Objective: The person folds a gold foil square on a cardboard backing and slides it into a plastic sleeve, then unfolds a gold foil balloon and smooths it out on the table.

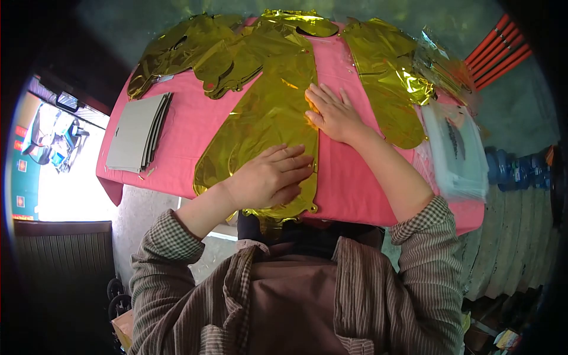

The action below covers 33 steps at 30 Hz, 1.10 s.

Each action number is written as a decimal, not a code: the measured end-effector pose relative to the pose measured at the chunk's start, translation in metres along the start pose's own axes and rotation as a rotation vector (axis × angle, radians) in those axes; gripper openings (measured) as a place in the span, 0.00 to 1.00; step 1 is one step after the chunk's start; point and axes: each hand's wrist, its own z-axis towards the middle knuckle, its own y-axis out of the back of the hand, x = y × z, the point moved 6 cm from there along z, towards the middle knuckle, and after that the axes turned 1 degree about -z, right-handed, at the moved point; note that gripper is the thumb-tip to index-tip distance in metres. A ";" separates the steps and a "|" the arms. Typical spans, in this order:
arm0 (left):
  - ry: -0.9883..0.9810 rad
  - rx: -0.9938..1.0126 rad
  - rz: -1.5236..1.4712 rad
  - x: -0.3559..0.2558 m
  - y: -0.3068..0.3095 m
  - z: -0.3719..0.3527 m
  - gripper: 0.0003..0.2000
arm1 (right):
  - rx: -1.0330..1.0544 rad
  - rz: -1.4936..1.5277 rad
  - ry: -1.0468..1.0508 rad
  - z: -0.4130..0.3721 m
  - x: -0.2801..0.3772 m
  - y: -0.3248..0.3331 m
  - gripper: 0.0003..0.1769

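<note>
A large flat gold foil balloon [260, 118] lies lengthwise before me, its near end hanging over the table's front edge. My left hand [272, 177] rests over its near part, palm down with fingers stretched to the right. Farther up, my right hand [334, 112] lies on the foil's right edge, fingers spread and pointing away from me. Neither hand grips anything that I can see. More gold foil balloons [177, 53] are heaped at the back left, and others [384, 77] lie flat to the right.
A pink cloth [355, 183] covers the table. Grey cardboard sheets [136, 133] are stacked at the left. Clear plastic bags [455, 148] lie at the right edge, with crumpled clear wrapping [444, 65] behind. Blue water bottles [518, 168] and a red slatted object [500, 50] stand beyond.
</note>
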 end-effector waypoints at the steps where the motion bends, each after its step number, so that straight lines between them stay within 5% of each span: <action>1: -0.004 0.006 -0.024 -0.003 0.001 0.000 0.20 | 0.001 0.001 -0.003 -0.001 0.000 0.000 0.32; 5: 0.071 0.001 -0.230 0.003 0.003 0.002 0.20 | 0.002 -0.003 0.003 0.000 0.000 -0.002 0.32; 12: 0.118 -0.140 -0.054 0.011 -0.001 0.002 0.18 | -0.023 0.012 0.014 -0.002 0.001 0.001 0.33; 33: 0.153 -0.056 0.027 -0.001 0.000 -0.004 0.26 | 0.006 -0.004 0.002 0.000 0.000 0.000 0.32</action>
